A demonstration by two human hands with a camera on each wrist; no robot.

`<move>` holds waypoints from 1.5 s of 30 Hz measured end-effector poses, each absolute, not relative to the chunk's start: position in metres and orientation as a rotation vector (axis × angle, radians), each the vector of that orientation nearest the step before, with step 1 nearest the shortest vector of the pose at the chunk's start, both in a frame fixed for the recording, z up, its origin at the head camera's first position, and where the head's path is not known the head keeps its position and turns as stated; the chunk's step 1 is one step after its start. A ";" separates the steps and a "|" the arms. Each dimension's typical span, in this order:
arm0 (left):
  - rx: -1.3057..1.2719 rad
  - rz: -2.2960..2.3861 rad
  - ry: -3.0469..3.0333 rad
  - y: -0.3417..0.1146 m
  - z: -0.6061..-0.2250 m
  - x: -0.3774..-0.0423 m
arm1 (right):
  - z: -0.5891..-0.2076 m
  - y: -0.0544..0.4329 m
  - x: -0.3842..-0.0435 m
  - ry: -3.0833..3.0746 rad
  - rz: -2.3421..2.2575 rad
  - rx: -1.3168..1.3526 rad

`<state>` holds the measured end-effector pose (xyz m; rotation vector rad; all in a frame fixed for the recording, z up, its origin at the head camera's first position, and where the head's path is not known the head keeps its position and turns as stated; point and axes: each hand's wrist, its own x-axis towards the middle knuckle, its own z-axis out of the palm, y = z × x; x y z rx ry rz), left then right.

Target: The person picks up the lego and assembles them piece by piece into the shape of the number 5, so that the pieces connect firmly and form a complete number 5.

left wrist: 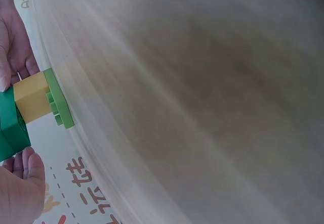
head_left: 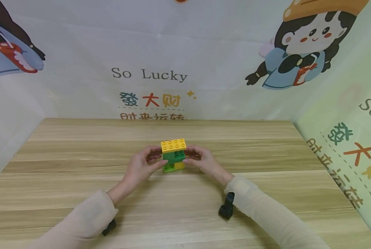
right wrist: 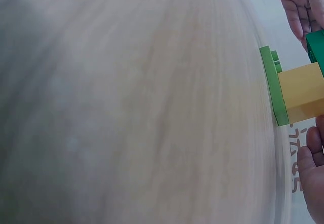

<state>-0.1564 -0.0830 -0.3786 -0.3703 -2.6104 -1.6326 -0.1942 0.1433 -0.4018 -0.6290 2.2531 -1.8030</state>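
A stack of toy building bricks stands on the table between my two hands. At its top is a yellow studded brick (head_left: 174, 145), with dark green bricks (head_left: 169, 157) under it. Lower down come a yellow brick (left wrist: 33, 97) and a light green plate (left wrist: 59, 98) at the base, its studs partly uncovered. My left hand (head_left: 143, 162) holds the stack from the left, thumb on the dark green part. From the right, my right hand (head_left: 205, 160) grips it, thumb at the dark green brick's edge. The fingers behind the stack are partly hidden.
The wood-grain table (head_left: 64, 166) meets a printed cloth backdrop (head_left: 79, 52) at the back and on both sides. Black wrist devices (head_left: 227, 205) hang under the sleeves, close above the tabletop.
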 end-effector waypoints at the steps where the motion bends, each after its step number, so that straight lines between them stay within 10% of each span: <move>1: -0.369 -1.627 -2.611 -0.083 -0.379 -0.156 | -0.402 0.143 -0.194 2.253 -1.800 -0.627; 45: -0.449 -1.539 -2.638 -0.084 -0.375 -0.170 | -0.400 0.139 -0.197 2.370 -1.710 -0.579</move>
